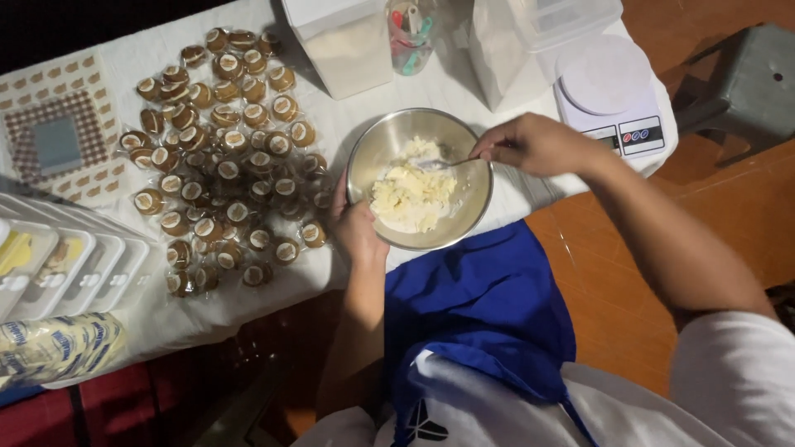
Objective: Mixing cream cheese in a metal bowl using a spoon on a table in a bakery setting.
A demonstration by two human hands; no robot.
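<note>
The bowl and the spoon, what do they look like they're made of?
Bowl: looks like stainless steel with a brushed, dull sheen; its grey wall reflects light softly. The left hand grips its rim. Spoon: probably metal too, thin, pale and shiny, though it is too small to be sure. The right hand holds it.

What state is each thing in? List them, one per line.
Bowl: upright, part filled with pale lumpy mix.
Spoon: tip in the mix.
Right hand: grip closed on the spoon.
Left hand: holding the bowl's rim.
Scale: platform bare.
Wrapped cakes: sealed, piled loose on the cloth.
Trays: stacked in a row, overlapping.
</note>
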